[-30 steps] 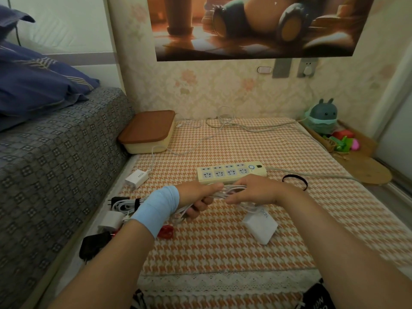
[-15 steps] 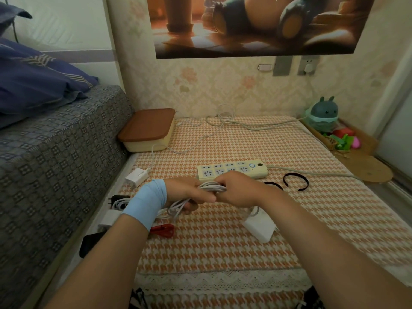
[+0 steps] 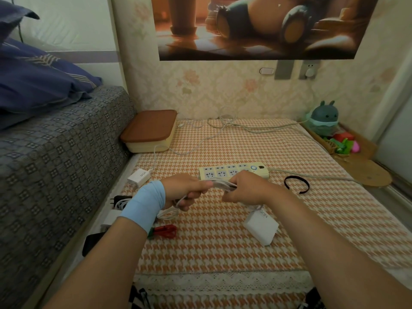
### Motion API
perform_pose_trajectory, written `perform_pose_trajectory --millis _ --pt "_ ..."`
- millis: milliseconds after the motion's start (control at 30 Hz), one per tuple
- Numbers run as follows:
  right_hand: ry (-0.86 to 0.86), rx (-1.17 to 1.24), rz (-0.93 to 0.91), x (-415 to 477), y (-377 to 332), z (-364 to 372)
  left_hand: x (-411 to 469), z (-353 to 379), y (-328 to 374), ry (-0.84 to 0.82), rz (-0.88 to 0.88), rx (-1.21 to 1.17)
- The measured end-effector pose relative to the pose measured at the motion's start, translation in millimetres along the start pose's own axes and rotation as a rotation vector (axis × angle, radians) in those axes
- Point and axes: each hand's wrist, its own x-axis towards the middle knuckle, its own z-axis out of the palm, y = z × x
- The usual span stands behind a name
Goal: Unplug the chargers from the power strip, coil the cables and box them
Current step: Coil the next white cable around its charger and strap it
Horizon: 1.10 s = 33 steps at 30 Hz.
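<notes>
Both hands held a coiled white cable (image 3: 219,184) between them: the left hand (image 3: 187,190) curled round one end, the right hand (image 3: 247,188) pinching the other, just in front of the power strip (image 3: 234,171). Its white charger (image 3: 260,226) lay on the houndstooth cloth (image 3: 223,253) below the right hand. The lidded box (image 3: 149,130) sat well apart, by the wall.

A power strip (image 3: 234,172) is laid at the middle of the mat (image 3: 223,253). A lidded box (image 3: 149,130) is set far left of it, against the bed (image 3: 55,163). A small charger (image 3: 139,176) is placed left of the strip, and a band (image 3: 296,185) just right of it. A cable bundle (image 3: 219,184) is held just near of the strip, and a large charger (image 3: 260,226) is seen near and right of the bundle.
</notes>
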Motion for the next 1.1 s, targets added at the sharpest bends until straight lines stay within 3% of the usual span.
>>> perform_pose_trajectory --millis 100,400,567,667,767,967,1100 --pt "-0.062 0.097 0.002 -6 5 -2 1 -3 -4 -0.048 0.026 -0.179" --pt "0.025 0.379 -0.006 -4 11 1 9 17 -5 -0.008 0.096 -0.465" --pt "0.083 0.473 0.021 -3 6 8 14 18 -2 0.077 0.143 -0.492" --pt "0.022 0.55 0.07 -5 4 8 16 20 -1 0.15 0.183 -0.483" --pt "-0.018 0.46 0.113 -7 1 10 21 24 -2 0.254 0.185 -0.474" --pt "0.187 0.483 0.035 1 -11 28 30 37 -3 0.479 0.154 -0.401" --pt "0.228 0.321 -0.042 1 -18 34 31 41 -5 0.55 0.103 -0.309"
